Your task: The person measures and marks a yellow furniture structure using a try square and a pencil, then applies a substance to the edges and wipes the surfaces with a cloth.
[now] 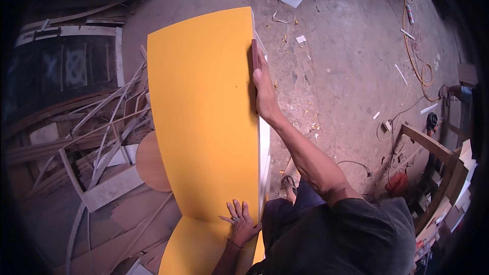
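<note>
A large orange board (204, 117) with a smooth, glossy face and a pale white edge fills the middle of the view, running from 12 o'clock down to 6 o'clock above the dusty concrete floor (346, 61). The right hand (264, 91) presses a small brown block (253, 74) against the board's 3 o'clock edge, grip clamped on it. The left hand (240, 223) lies flat on the board near 6 o'clock, fingers spread apart. Scrap wood strips (97, 132) pile up at 9 o'clock.
</note>
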A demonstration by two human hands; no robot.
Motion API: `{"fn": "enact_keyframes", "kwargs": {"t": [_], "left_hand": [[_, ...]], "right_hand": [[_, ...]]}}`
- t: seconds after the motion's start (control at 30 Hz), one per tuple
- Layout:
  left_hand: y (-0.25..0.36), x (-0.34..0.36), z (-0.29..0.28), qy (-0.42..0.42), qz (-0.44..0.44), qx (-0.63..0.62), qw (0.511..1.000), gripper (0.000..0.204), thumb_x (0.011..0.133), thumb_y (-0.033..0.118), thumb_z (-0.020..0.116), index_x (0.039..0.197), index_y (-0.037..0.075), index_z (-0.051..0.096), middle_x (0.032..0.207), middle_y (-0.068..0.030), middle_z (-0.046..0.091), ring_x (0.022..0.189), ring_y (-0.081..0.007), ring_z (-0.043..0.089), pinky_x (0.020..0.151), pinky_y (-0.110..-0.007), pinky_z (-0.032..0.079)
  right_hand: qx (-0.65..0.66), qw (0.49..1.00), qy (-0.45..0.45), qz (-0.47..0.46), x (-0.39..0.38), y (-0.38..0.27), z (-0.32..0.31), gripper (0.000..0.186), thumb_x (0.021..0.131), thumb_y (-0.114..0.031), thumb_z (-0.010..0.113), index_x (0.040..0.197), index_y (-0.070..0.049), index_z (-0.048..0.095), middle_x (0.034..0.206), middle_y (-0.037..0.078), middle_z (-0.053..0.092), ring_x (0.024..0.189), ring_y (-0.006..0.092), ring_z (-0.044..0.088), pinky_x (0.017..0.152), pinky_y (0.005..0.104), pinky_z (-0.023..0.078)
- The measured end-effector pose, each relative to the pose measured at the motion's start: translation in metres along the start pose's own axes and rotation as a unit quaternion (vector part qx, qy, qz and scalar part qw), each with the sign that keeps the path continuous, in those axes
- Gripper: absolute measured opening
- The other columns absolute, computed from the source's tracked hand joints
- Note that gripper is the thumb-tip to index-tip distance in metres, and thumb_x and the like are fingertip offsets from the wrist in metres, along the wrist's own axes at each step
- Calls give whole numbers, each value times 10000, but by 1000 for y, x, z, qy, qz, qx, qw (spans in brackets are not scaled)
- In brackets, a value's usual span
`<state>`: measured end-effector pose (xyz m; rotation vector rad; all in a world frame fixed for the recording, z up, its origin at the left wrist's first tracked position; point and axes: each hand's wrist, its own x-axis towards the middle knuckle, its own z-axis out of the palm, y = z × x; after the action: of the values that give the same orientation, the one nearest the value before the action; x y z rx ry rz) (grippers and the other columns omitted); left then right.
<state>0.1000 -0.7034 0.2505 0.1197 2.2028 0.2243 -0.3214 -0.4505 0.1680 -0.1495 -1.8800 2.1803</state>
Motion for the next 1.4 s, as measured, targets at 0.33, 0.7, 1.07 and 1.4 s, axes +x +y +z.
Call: {"fn": "enact_keyframes", "kwargs": {"t": [0.33,0.7,1.07,1.4], "left_hand": [[7,-1,-4,-31,-29,12,999,1128,846,487,708,1516,-198,114,1602,-445,-99,1479,-608,-203,950,-890,-104],[2,-4,0,50,15,5,999,1180,749,429,759,1545,-137,97,1627,-403,-83,1486,-611,-177,940,-911,-58],[14,-5,-2,53,30,29,998,1274,754,403,797,1536,-178,-23,1623,-400,-128,1509,-570,-166,1146,-745,-43],[47,15,-4,159,35,164,973,1004,860,335,664,1588,-103,128,1674,-323,81,1565,-492,-8,1180,-710,-19]], "right_hand": [[41,998,-12,46,-12,3,-5,739,1089,-463,279,1611,50,177,1695,226,174,1582,312,146,1286,405,97],[-22,993,110,-39,134,65,-1,594,1085,-349,293,1571,-9,326,1579,238,410,1465,399,371,1221,420,272],[-5,980,-91,178,-336,-24,-31,683,1083,-379,355,1615,18,196,1681,240,194,1545,429,189,1269,477,139],[-368,870,201,260,-492,85,-400,570,1083,-279,382,1585,-22,297,1608,220,367,1502,373,338,1232,444,257]]}}
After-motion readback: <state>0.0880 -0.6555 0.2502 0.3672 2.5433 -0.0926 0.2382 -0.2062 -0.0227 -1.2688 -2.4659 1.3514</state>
